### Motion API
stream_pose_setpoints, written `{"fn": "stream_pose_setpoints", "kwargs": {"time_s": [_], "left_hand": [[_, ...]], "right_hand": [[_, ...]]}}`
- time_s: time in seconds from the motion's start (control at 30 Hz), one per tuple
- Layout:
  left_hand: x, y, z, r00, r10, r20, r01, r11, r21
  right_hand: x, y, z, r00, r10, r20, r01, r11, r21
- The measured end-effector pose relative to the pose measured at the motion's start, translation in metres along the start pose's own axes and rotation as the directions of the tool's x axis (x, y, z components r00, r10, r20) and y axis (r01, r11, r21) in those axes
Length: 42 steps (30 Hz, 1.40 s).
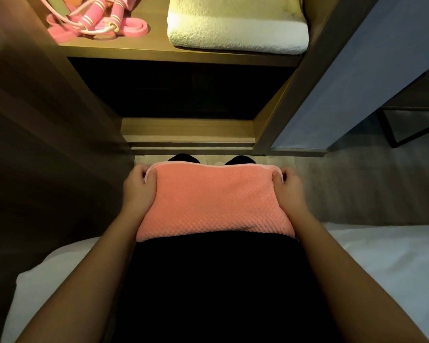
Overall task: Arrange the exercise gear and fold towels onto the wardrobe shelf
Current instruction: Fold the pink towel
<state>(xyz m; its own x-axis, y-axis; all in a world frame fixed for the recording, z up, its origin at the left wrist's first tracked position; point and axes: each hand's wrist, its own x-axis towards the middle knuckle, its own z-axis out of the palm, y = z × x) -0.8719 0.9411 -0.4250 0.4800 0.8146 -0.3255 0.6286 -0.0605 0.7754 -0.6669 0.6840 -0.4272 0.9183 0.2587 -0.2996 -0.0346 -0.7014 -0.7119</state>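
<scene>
Peach towel [214, 201], folded, is pinched at its far corners by left hand [138, 189] and right hand [289, 188]; next, lifting it level onto the shelf [144, 49] beside the white towel [237, 23].

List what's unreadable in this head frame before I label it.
- Exercise gear: cut off by the top edge; item count unclear.
- White towel: back part cut off by the top edge.
- Compartment under the shelf: too dark to see contents.
- Pink towel: underside and fold layers hidden by its top face; left hand and right hand cover its sides.
</scene>
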Motion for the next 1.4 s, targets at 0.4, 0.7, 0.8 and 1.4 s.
{"fn": "stream_pose_setpoints", "kwargs": {"time_s": [0.4,0.7,0.8,1.4], "left_hand": [[0.023,0.013,-0.029,0.795,-0.348,0.496,0.434,0.898,-0.065],[0.024,0.018,-0.030,0.836,-0.399,0.377,0.481,0.863,-0.156],[0.022,0.022,-0.028,0.886,-0.367,0.282,0.415,0.900,-0.134],[-0.005,0.081,-0.020,0.938,0.279,-0.206,-0.275,0.960,0.050]], "right_hand": [[0.021,0.007,-0.025,0.801,0.297,0.520,-0.401,0.911,0.098],[0.028,0.009,-0.033,0.777,0.394,0.491,-0.579,0.754,0.310],[0.031,0.006,-0.034,0.785,0.385,0.484,-0.569,0.757,0.321],[-0.003,-0.059,-0.029,0.980,-0.126,-0.154,0.175,0.912,0.370]]}}
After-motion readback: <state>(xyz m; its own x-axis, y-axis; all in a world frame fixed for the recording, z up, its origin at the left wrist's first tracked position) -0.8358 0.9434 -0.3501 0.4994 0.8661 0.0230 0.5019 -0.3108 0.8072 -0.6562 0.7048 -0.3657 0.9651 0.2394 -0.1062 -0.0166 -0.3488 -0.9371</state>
